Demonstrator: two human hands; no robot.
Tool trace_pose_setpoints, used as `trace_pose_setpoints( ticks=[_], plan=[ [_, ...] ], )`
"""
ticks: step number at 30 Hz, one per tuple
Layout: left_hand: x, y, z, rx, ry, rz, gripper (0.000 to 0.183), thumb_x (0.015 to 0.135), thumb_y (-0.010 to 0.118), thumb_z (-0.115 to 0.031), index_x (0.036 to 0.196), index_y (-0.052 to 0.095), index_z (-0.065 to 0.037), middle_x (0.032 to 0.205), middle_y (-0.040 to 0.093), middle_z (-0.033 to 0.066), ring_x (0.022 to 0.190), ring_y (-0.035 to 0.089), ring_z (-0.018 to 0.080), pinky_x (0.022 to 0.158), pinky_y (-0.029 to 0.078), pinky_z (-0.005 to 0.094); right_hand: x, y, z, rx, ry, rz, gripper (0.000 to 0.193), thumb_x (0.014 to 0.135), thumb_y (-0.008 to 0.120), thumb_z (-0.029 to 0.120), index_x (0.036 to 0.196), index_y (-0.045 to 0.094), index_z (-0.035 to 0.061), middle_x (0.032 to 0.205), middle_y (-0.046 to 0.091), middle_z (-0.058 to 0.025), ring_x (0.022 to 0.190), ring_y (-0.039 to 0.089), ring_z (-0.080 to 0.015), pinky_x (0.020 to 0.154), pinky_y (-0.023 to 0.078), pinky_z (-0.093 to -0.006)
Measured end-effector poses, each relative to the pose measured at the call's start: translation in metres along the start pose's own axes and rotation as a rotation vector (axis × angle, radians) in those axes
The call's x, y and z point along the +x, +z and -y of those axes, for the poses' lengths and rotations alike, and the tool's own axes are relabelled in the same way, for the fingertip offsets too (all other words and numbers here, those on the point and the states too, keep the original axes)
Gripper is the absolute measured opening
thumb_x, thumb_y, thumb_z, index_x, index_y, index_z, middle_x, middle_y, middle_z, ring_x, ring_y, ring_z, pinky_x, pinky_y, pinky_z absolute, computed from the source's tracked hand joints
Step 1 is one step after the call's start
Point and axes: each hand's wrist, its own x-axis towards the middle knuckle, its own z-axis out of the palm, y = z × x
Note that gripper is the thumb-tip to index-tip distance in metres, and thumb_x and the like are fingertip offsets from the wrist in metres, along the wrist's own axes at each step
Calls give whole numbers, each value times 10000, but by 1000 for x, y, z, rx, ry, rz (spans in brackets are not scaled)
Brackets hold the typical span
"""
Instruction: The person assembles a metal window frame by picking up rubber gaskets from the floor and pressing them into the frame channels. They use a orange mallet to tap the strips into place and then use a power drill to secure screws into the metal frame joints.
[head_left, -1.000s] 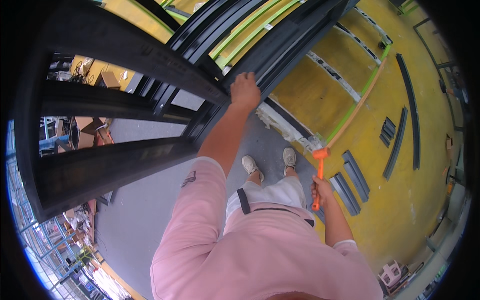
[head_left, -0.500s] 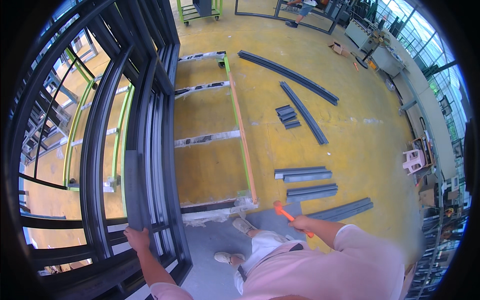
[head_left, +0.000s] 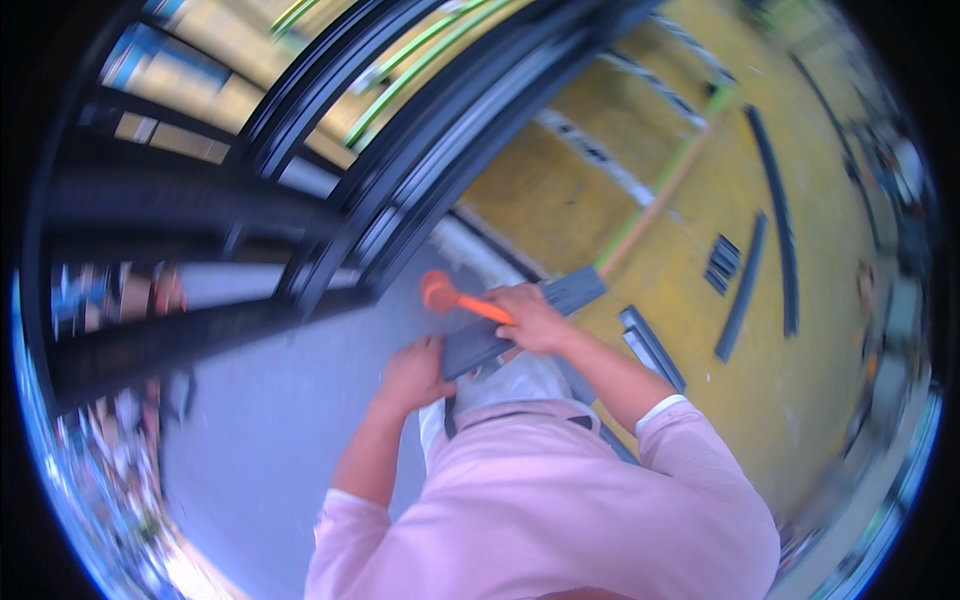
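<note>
Held slantwise before the waist, above the smooth grey floor (head_left: 290,420): a flat, straight, dark-grey bar (head_left: 472,348), apparently metal. Extends rightward and away from the body along its long axis, starting at the bare left hand (head_left: 412,376), passing beneath the bare right hand (head_left: 533,320) and reaching out beyond it. Closed on the left around the bar's near end, with the thumb along its upper face. Wrapped on the right around the handle of a bright orange mallet (head_left: 480,306) with a rounded head, and lying over the bar's middle too; impossible to say whether also pinching it. Aimed, mallet head first, to the left and past the bar's far edge, toward the side of a large black metal frame (head_left: 180,340). Looks narrow, matt and plain along the bar, with faint darker marks near the far right end, too blurred to make out.
</note>
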Motion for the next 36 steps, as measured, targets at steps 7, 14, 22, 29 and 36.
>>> trace_pose_setpoints(
  ticks=[7, 14, 22, 29, 36],
  plan=[
    [-97, 2, 80, -135, -204, 172, 450, 687, 785, -313, 1030, 681, -41, 1034, 710, 155, 938, 676, 402, 808, 547, 459, 32, 125, 47, -125, -188, 524, 756, 735, 849, 181, 1376, 495, -7, 1526, 427, -140, 1451, 376, -303, 1252, 154, -515],
    [-47, -33, 117, -93, -238, -843, 306, 834, 690, -100, 1132, 679, -32, 1163, 679, 168, 1079, 660, 293, 905, 508, 382, 194, 189, -49, 320, -13, 329, 694, 782, 798, 66, 1404, 489, 63, 1404, 562, -130, 1289, 558, -343, 1036, 475, -402],
    [66, 145, 336, -853, -553, -1445, 809, 865, 757, -177, 1512, 304, -1, 1487, 444, 225, 1373, 481, 351, 1142, 410, 438, 347, 293, -159, 987, -210, 144, 753, 720, 832, -40, 1398, 517, 50, 1423, 560, -64, 1264, 570, -199, 1066, 468, -335],
    [141, 166, 377, -756, -310, -1614, 599, 892, 717, -111, 1376, 372, -31, 1284, 593, 192, 1121, 611, 287, 994, 464, 385, 429, 342, -187, 962, -500, 246, 770, 705, 814, -65, 1404, 508, 39, 1428, 558, -99, 1284, 556, -201, 1072, 454, -327],
    [137, 171, 377, -868, -288, -1574, 596, 863, 677, -56, 1366, 357, -39, 1084, 610, 96, 1033, 610, 230, 903, 493, 355, 446, 371, -163, 811, -355, 330, 666, 790, 827, -6, 1381, 521, 15, 1361, 608, -50, 1172, 607, -138, 1013, 500, -301]
  ],
)
